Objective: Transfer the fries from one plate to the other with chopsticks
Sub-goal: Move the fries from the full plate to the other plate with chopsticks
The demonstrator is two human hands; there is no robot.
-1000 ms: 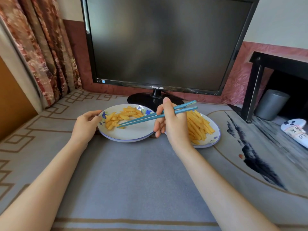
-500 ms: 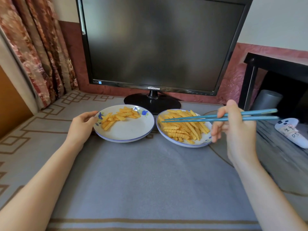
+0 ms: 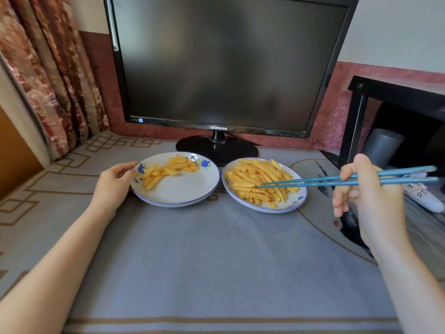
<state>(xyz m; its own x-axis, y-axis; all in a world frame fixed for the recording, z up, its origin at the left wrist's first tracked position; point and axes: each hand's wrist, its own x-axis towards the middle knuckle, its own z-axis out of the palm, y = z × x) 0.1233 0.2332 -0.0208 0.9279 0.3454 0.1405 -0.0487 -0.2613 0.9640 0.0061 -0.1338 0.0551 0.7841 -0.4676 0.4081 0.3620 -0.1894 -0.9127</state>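
Two white plates with blue flowers stand side by side on the grey cloth. The left plate (image 3: 183, 194) carries a small heap of crinkle fries (image 3: 168, 168) along its far side. The right plate (image 3: 295, 203) is piled with fries (image 3: 255, 182). My left hand (image 3: 113, 186) holds the left plate's rim by its left edge. My right hand (image 3: 363, 196), to the right of the right plate, grips a pair of blue chopsticks (image 3: 337, 180). Their tips lie slightly apart over the middle of the right plate's fries, with no fry between them.
A black monitor (image 3: 226, 63) on a round base (image 3: 216, 149) stands right behind the plates. A curtain (image 3: 48, 75) hangs at the far left. At the right are a black shelf (image 3: 395, 92), a grey cylinder (image 3: 382, 145) and a white controller (image 3: 423, 196).
My right hand swung the chopsticks from the left plate over to the right plate, and their tips have come down onto its fries. My left hand stayed on the left plate's rim.
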